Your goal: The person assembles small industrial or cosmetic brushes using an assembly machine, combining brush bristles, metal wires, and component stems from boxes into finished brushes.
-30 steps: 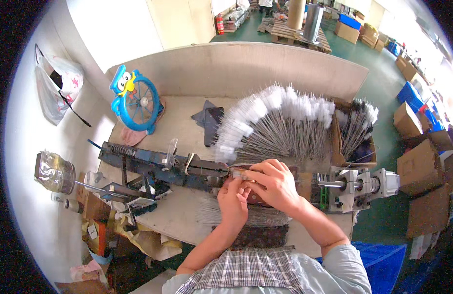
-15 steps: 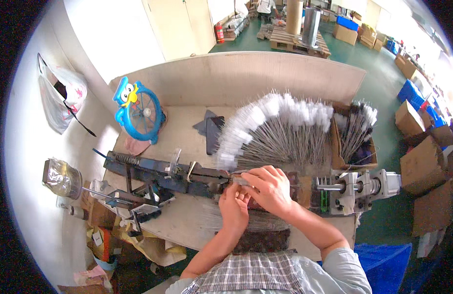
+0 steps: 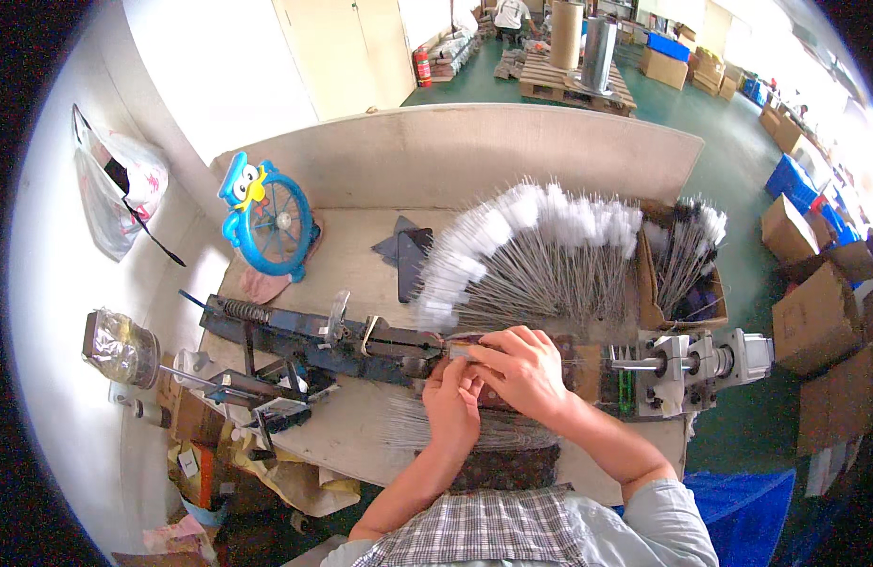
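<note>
- Your hands were together, fingertips meeting. Your right hand [image 3: 521, 373] seemed to pinch the pale piece [image 3: 460, 352]; your left hand [image 3: 452, 402] was at its near edge, though overlapping fingers made it impossible to tell whether it gripped too.
- Two hands so close probably steadied something that small, the right coming over the top and the left from seven o'clock.
- The piece sat beside the inner end of the bar [image 3: 389, 345]. Its long axis appeared to run roughly nine to three; one end pointed toward the bar, the other was hidden under your right fingers.
- The bar stretched out between nine and ten o'clock, and the spindle [image 3: 639, 365] lay at three, facing you across the gap, so your hands worked between them.
- Loose wires [image 3: 403, 430] lay at seven o'clock, likely kept there for an easy reach.
- The white brushes [image 3: 540, 236] fanned out around one o'clock, heads outward, perhaps so the bristles stayed uncrushed.
- At two o'clock, a box [image 3: 656, 283] held dark and white brushes upright, seemingly apart from the pile.
- The phone [image 3: 410, 274] lay at eleven and the blue fan [image 3: 257, 250] stood at ten, both clear of your arms.
</note>
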The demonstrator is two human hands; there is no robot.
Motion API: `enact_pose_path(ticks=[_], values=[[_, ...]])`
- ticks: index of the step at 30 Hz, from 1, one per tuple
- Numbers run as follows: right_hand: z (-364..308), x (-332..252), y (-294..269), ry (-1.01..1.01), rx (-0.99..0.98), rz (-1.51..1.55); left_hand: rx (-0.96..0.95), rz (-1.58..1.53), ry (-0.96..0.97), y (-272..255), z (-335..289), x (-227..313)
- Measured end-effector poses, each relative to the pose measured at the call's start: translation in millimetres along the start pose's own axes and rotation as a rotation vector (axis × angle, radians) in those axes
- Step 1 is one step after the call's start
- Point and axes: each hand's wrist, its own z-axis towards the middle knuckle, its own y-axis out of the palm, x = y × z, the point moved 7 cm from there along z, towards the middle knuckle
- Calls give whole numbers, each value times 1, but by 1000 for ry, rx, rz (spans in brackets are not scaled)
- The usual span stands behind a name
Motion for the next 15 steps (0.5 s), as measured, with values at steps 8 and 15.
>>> enact_pose_path(ticks=[8, 15], values=[[1, 1, -16, 67, -14, -21, -13, 63, 15, -4, 0, 1], [-19, 8, -5, 9, -165, -86, -3, 84, -2, -8, -6, 4]])
